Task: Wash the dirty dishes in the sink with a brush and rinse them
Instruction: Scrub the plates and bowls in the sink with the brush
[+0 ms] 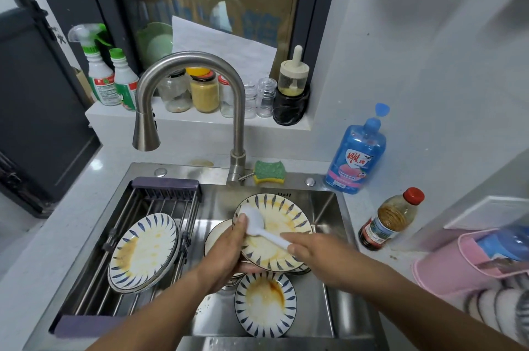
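Left hand (229, 250) fingers (242, 220) clasp one plate (284, 214); right hand (313, 252) fingers (289, 237) grip one brush (253, 221).

Pretty plain tbh: left hand (229, 247) and right hand (312, 250) both bare, forearms (160, 313) bare right to the pic's edge.

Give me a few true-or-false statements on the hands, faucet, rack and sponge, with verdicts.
1. The right hand grips the white brush, whose head rests on the tilted plate. True.
2. Water runs from the faucet. False: no stream shows.
3. The stacked plates on the rack are clean. False: the top one carries yellow-brown stains.
4. The green sponge lies beside the faucet base. True.
5. The left hand lies idle. False: it holds the tilted plate.
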Available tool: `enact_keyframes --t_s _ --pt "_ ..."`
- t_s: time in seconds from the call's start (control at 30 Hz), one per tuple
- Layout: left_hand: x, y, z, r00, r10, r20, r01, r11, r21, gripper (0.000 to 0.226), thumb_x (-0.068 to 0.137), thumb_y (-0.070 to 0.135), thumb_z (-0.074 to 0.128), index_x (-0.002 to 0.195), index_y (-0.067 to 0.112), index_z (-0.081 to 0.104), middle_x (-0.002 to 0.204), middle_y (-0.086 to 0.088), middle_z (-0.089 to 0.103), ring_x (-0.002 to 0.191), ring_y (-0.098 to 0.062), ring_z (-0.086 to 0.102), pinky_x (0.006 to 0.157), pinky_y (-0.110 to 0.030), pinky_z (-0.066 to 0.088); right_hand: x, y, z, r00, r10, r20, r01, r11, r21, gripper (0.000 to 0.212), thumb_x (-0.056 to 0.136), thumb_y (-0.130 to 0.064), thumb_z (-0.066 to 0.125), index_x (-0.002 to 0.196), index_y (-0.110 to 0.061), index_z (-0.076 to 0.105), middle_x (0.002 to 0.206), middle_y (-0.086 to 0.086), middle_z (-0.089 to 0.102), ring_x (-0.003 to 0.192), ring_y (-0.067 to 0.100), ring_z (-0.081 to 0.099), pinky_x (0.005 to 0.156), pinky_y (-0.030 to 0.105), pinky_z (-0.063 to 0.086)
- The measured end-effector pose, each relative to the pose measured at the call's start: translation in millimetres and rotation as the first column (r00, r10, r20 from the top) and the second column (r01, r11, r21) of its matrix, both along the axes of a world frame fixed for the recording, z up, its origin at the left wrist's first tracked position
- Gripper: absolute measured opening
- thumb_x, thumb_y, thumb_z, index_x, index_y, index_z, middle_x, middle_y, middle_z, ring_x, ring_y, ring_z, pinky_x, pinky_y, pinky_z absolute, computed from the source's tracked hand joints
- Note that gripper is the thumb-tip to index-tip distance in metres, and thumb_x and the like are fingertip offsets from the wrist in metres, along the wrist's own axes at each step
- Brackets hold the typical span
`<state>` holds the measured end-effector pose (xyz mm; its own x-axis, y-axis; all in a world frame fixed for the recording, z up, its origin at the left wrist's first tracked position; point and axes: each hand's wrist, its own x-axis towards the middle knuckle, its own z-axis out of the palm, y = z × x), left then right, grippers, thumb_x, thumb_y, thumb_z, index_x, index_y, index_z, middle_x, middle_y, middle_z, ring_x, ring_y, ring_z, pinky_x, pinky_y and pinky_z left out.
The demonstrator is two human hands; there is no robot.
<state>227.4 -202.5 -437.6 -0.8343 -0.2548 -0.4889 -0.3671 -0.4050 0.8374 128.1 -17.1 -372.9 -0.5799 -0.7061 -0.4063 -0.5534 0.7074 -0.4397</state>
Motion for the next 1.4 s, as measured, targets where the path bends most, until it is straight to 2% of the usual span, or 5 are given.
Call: enact_keyframes --t_s 0.43,0.67,0.93,1.23,1.4 --pt "-2.2 -38.0 19.8 0.984 -0.109 0.142 0.145 0.951 -0.273 0.035 0.105 0.048 0.045 0.113 0.018 0.06 0.112 -0.005 0.073 0.104 -0.028 0.069 0.086 -0.042 0.058 -19.1 36.6 34.8 0.891 0.1 -0.443 -0.007 0.978 0.206 0.042 0.107 -0.053 0.025 0.149 -0.048 0.03 0.088 -0.006 0.061 0.077 0.016 0.061 0.071 0.038 0.057" --pt "1.3 -54.0 19.7 0.993 -0.037 0.112 0.057 0.981 -0.186 0.043 0.101 0.04 0.059 0.126 0.005 0.062 0.111 -0.014 0.076 0.101 -0.034 0.074 0.089 -0.051 0.06 -3.9 17.1 23.0 0.864 -0.482 0.148 0.503 0.806 -0.311 0.04 0.086 -0.055 0.072 0.087 -0.015 0.068 0.065 -0.002 0.061 0.048 0.009 0.051 0.042 0.019 0.04" --pt "6.1 -43.3 25.9 0.996 -0.047 0.073 0.057 0.988 -0.145 0.053 0.093 0.046 0.065 0.134 0.014 0.058 0.117 -0.011 0.075 0.106 -0.031 0.073 0.097 -0.052 0.056 2.4 -12.9 14.9 0.479 -0.451 0.753 0.803 0.571 -0.169 0.008 0.089 -0.011 0.069 0.09 -0.01 0.061 0.055 0.0 0.048 0.04 0.009 0.037 0.037 0.019 0.031" --pt "35.8 -4.1 68.5 0.71 -0.68 0.181 0.376 0.149 -0.915 0.096 0.079 0.057 0.079 0.154 0.056 0.019 0.158 0.032 0.029 0.142 0.007 0.028 0.116 -0.019 0.025 -13.0 -16.2 -5.2 0.065 -0.47 0.88 0.928 0.352 0.12 0.022 0.088 -0.008 0.059 0.109 -0.002 0.058 0.083 0.016 0.055 0.033 0.006 0.043 0.029 0.016 0.037" --pt "19.8 9.9 48.9 0.805 -0.593 -0.012 0.17 0.25 -0.953 0.083 0.082 0.005 0.064 0.144 0.056 0.043 0.136 0.031 0.058 0.116 0.014 0.056 0.094 -0.016 0.047 -4.8 -22.2 10.4 0.237 -0.483 0.843 0.845 0.531 0.067 0.031 0.092 -0.025 0.069 0.112 -0.003 0.06 0.076 0.018 0.063 0.036 0.007 0.038 0.032 0.016 0.035"
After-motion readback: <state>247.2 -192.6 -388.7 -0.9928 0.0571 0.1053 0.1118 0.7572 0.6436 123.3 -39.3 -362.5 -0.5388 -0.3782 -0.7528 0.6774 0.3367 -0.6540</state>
